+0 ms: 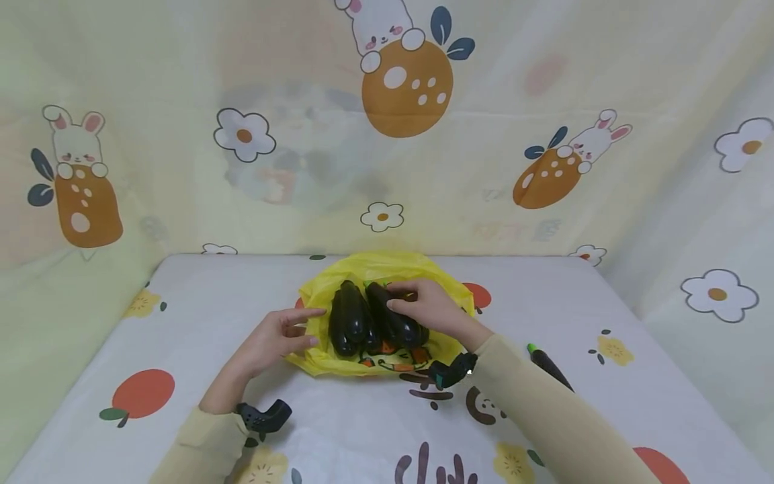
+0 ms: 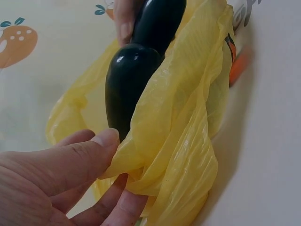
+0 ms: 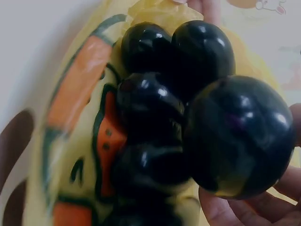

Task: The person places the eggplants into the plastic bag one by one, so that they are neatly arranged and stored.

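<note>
A yellow plastic bag lies spread at the middle of the table with several dark, glossy eggplants in it. My right hand grips one eggplant from its right side, over the others. In the right wrist view, the rounded end of that held eggplant is close to the camera, with fingertips around it. My left hand is at the bag's left edge, thumb and index finger apart. In the left wrist view, its thumb and fingers touch the loose yellow plastic.
A single eggplant with a green stem end lies on the table to the right, partly hidden by my right sleeve. The white printed tablecloth extends around the bag. A patterned curtain hangs behind the table.
</note>
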`<act>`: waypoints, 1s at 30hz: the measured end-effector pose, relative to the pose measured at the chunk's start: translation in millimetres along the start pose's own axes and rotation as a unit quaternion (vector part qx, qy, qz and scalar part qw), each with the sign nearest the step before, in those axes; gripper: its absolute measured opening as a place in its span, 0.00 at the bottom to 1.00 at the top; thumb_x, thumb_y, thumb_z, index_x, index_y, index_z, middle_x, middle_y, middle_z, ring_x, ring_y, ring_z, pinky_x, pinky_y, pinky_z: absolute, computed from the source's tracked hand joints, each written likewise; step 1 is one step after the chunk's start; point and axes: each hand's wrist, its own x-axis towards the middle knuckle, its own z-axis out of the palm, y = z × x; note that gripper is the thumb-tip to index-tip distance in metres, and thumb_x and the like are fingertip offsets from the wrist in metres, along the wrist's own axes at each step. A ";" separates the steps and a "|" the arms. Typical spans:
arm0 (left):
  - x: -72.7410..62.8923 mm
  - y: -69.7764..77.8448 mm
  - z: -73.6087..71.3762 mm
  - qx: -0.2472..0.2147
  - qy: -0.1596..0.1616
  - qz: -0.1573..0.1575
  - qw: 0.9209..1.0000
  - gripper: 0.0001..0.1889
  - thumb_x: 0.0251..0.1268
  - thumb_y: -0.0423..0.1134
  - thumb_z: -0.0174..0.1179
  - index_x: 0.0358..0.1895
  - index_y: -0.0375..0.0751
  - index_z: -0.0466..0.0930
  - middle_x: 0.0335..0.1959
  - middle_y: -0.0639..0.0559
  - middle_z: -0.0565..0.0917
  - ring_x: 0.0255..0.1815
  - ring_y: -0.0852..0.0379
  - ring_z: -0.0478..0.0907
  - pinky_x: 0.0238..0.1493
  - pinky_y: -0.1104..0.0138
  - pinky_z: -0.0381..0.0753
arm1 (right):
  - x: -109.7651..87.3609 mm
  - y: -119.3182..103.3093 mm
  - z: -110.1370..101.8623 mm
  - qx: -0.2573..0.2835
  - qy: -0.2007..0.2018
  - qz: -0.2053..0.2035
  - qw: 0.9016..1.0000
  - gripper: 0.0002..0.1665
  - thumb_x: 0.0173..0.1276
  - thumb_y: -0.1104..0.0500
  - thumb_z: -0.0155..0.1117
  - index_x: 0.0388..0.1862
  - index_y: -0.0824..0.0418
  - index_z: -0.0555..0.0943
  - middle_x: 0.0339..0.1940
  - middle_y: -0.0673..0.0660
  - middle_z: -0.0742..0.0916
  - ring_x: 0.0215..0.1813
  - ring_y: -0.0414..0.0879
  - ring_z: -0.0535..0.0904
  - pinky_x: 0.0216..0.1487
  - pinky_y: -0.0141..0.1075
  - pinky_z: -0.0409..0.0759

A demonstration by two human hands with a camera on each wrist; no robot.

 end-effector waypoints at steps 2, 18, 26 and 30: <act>0.3 0.4 0.8 -0.004 0.001 -0.003 1.000 0.26 0.67 0.36 0.68 0.69 0.42 0.78 0.74 0.36 0.72 0.68 0.28 0.75 0.58 0.52 0.85 | 6.2 -4.0 4.2 -0.010 0.009 -0.004 1.000 0.26 0.74 0.50 0.63 0.66 0.59 0.81 0.62 0.58 0.87 0.59 0.51 0.84 0.61 0.46 0.83; 1.0 -0.1 1.2 -0.018 -0.003 -0.003 1.000 0.26 0.68 0.35 0.67 0.68 0.40 0.77 0.73 0.36 0.73 0.67 0.30 0.77 0.57 0.53 0.85 | 31.7 -28.2 28.5 -0.064 0.043 0.021 0.997 0.26 0.75 0.53 0.60 0.65 0.66 0.80 0.61 0.61 0.86 0.58 0.52 0.83 0.65 0.48 0.81; 1.8 -2.0 2.8 -0.011 -0.001 -0.005 1.000 0.26 0.67 0.36 0.68 0.68 0.41 0.78 0.72 0.37 0.74 0.65 0.32 0.79 0.53 0.57 0.87 | 30.6 -28.9 33.1 -0.077 0.043 0.021 0.996 0.25 0.78 0.51 0.58 0.65 0.66 0.80 0.62 0.62 0.86 0.57 0.52 0.83 0.63 0.48 0.81; 2.4 -3.6 2.2 -0.015 0.000 -0.007 1.000 0.26 0.67 0.35 0.68 0.68 0.42 0.78 0.73 0.37 0.74 0.65 0.32 0.78 0.53 0.57 0.87 | 30.1 -31.6 34.4 -0.090 0.044 0.023 0.995 0.25 0.78 0.49 0.59 0.64 0.64 0.81 0.57 0.60 0.88 0.48 0.50 0.83 0.57 0.45 0.83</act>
